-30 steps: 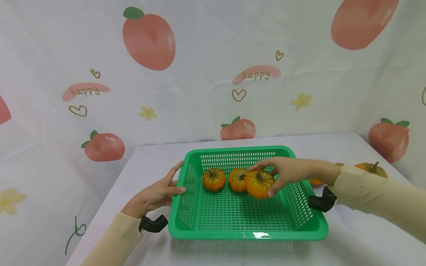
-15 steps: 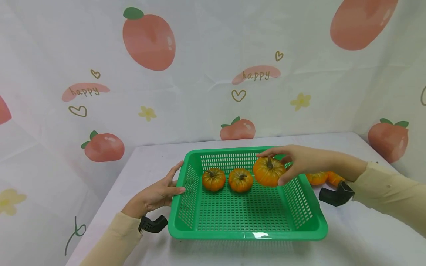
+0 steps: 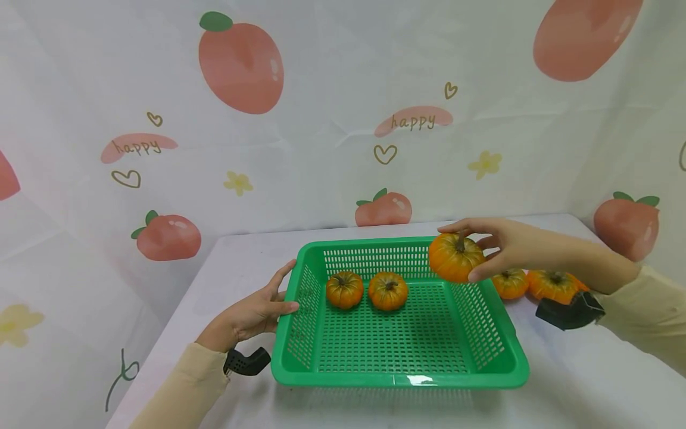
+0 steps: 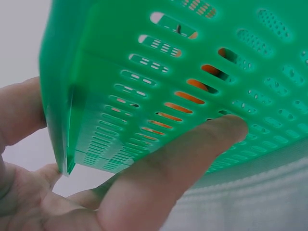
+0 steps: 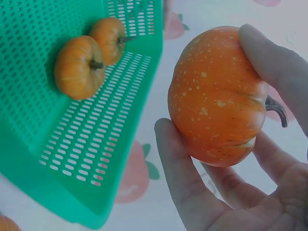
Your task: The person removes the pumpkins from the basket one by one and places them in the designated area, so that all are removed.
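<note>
A small orange pumpkin is held up by its sides in my right hand, between thumb and fingertips, over the back right corner of a green plastic basket. Its curved stem shows in the right wrist view, where the pumpkin appears apart from the basket wall. Two more pumpkins, one at the left and one beside it, sit on the basket floor toward the back. My left hand grips the basket's left side; in the left wrist view, a digit lies against the slotted wall.
Outside the basket's right wall, a pumpkin and another pumpkin rest on the white-covered table, with more orange partly hidden by my right forearm. A fruit-printed cloth hangs behind the table.
My right hand has lifted the pumpkin and carried it rightward and up, away from the two in the basket. Pumpkins behind the right arm have come into sight. The left hand has stayed still.
</note>
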The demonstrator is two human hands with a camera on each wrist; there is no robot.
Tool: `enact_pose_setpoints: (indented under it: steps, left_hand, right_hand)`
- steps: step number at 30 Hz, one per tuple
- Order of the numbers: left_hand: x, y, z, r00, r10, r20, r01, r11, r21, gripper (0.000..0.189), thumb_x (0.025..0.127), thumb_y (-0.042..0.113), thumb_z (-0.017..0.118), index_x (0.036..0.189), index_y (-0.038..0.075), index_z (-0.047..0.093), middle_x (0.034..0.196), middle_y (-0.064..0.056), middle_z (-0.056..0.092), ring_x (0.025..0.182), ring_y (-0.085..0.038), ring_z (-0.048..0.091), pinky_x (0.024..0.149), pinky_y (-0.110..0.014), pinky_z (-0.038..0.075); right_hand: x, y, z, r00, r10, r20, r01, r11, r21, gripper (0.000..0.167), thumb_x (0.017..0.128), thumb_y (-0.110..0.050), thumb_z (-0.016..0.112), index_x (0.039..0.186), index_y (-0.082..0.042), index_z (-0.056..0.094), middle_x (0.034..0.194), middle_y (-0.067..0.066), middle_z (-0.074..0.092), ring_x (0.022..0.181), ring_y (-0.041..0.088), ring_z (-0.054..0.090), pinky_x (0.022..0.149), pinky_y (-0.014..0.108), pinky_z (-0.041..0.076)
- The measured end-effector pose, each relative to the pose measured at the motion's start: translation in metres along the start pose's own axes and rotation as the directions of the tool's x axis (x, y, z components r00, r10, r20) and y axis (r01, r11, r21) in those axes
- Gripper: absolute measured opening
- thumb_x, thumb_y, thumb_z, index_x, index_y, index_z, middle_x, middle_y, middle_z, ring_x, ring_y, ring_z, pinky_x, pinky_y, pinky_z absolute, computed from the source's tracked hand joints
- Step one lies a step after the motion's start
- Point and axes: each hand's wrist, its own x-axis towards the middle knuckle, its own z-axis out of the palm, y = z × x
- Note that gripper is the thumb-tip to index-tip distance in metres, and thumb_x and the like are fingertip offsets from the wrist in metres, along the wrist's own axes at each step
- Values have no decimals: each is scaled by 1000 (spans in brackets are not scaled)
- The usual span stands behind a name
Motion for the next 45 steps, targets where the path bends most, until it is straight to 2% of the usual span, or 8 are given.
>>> enact_pose_setpoints:
  steps: [6, 12, 17, 23, 27, 33, 42, 45]
  left_hand:
    - [0, 0, 0, 1000, 3, -6, -3, 1000, 14, 97, 97, 5, 56, 151, 44, -14, 151, -32, 25, 111, -35, 63, 89, -54, 51]
    - [1, -1, -1, 1000, 5, 0, -5, 1000, 11, 98, 97, 5, 56, 151, 45, -15, 151, -32, 25, 111, -35, 63, 90, -53, 51]
    - [1, -1, -1, 1000, 3, -1, -3, 1000, 7, 98, 97, 5, 56, 151, 45, -14, 151, -32, 24, 111, -35, 63, 90, -54, 51]
    - [1, -1, -1, 1000, 0, -2, 0, 1000, 4, 97, 97, 5, 56, 150, 47, -13, 152, -31, 24, 112, -35, 62, 90, -54, 50]
    - [2, -1, -1, 1000, 2, 0, -2, 1000, 2, 96, 97, 5, 55, 150, 47, -12, 152, -30, 24, 112, -35, 62, 90, -55, 50]
    - [2, -1, -2, 1000, 4, 0, -4, 1000, 9, 97, 97, 5, 56, 150, 46, -13, 152, -31, 24, 111, -35, 63, 90, -55, 51]
    - [2, -2, -2, 1000, 5, 2, -5, 1000, 1, 97, 96, 6, 57, 150, 48, -11, 152, -31, 24, 110, -35, 63, 90, -54, 51]
    - [2, -1, -1, 1000, 4, -2, -4, 1000, 1, 97, 97, 5, 56, 150, 48, -12, 152, -31, 24, 110, -34, 63, 90, -54, 50]
  right_hand:
    - [-10, 8, -5, 998, 29, -61, -31, 999, -31, 67, 84, -23, 76, 143, -26, 44, 136, 3, 50, 122, 24, 48, 95, 52, 49]
    - [-21, 21, -8, 990, 60, -127, -69, 995, -68, 71, 82, -18, 77, 144, -26, 43, 131, -1, 50, 116, 18, 53, 85, 25, 52]
    - [-30, 30, -9, 980, 77, -183, -94, 991, -90, 72, 82, -17, 77, 145, -26, 43, 130, -3, 51, 114, 0, 49, 86, 22, 51]
    - [-41, 39, -7, 968, 100, -230, -121, 990, -78, 71, 84, -19, 76, 147, -25, 41, 135, -17, 47, 114, -14, 41, 85, 11, 45]
    - [-49, 47, -5, 961, 81, -265, -101, 993, -62, 72, 84, -14, 75, 147, -21, 42, 134, -26, 44, 113, -16, 41, 82, 11, 46]
    - [-63, 61, -3, 952, 74, -299, -86, 996, -28, 74, 82, -5, 75, 147, -15, 41, 134, -27, 41, 111, -17, 42, 78, 13, 49]
    - [-84, 76, 2, 923, 164, -348, -175, 985, -1, 75, 83, -4, 74, 148, -19, 39, 132, -28, 40, 105, -17, 43, 75, 11, 47]
    - [-92, 80, 4, 912, 219, -347, -236, 972, -6, 74, 85, -8, 74, 148, -22, 39, 129, -30, 37, 111, -1, 52, 75, 12, 49]
